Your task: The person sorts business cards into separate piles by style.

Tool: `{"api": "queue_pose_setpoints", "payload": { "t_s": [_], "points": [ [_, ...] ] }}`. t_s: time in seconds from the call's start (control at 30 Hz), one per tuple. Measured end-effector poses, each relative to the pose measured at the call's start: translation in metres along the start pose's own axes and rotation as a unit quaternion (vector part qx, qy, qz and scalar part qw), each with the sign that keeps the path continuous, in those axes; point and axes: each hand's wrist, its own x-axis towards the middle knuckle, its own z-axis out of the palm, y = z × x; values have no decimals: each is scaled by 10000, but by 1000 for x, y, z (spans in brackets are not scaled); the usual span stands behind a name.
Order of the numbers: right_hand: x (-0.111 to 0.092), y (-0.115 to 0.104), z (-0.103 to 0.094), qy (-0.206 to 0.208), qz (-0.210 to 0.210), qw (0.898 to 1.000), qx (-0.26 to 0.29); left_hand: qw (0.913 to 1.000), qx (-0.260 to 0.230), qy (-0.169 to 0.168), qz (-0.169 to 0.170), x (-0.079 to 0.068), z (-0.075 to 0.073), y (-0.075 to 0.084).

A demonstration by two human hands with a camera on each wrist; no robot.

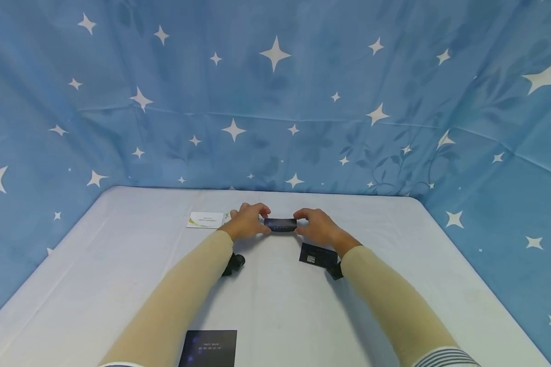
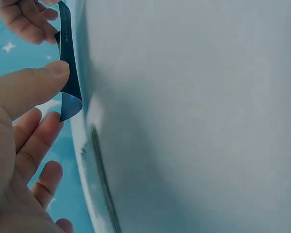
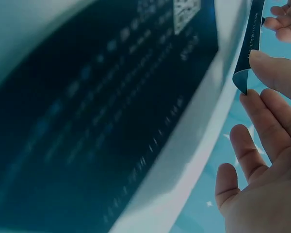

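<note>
A dark printed card (image 1: 280,225) is bent into a curve and held up near the back of the white table. My left hand (image 1: 247,223) pinches its left end, the thumb (image 2: 56,73) on the printed face and fingertips behind the lower edge. The right hand (image 1: 320,228) pinches the opposite end in the same way. Both wrist views show the card's folded-over profile, with the lighter inside of the curl visible. Just below the right hand lies a black card (image 1: 314,255) with a QR code; it looms large and blurred in the right wrist view.
A white card (image 1: 205,219) with green trim lies left of the left hand. Beside the left forearm is a small black object (image 1: 234,264), partly hidden. Another black piece (image 1: 335,271) sits by the right sleeve. A dark printed square (image 1: 209,349) lies at the front edge.
</note>
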Motion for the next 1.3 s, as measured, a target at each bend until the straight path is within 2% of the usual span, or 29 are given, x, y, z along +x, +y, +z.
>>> {"api": "queue_pose_setpoints", "payload": {
  "t_s": [0.23,0.4,0.73,0.9,1.03,1.17,1.3],
  "points": [
    [10,4,4,-10,268,9996,-25,9995,217,-13,-223,6,1,3],
    [12,4,2,-21,265,9996,-61,9987,436,-27,-270,10,0,5],
    [12,6,5,-52,535,9985,-48,9980,500,-137,-365,13,2,4],
    [6,7,4,-66,672,9977,53,9984,493,-115,-238,9,4,6],
    [-4,12,-1,-242,627,9975,221,9992,345,-139,-162,3,6,10],
    [-22,16,-7,-402,474,9973,397,9992,269,-267,112,-4,11,16],
    [-43,21,-11,-595,178,9975,342,9972,220,-530,474,-11,19,26]
  ]
}}
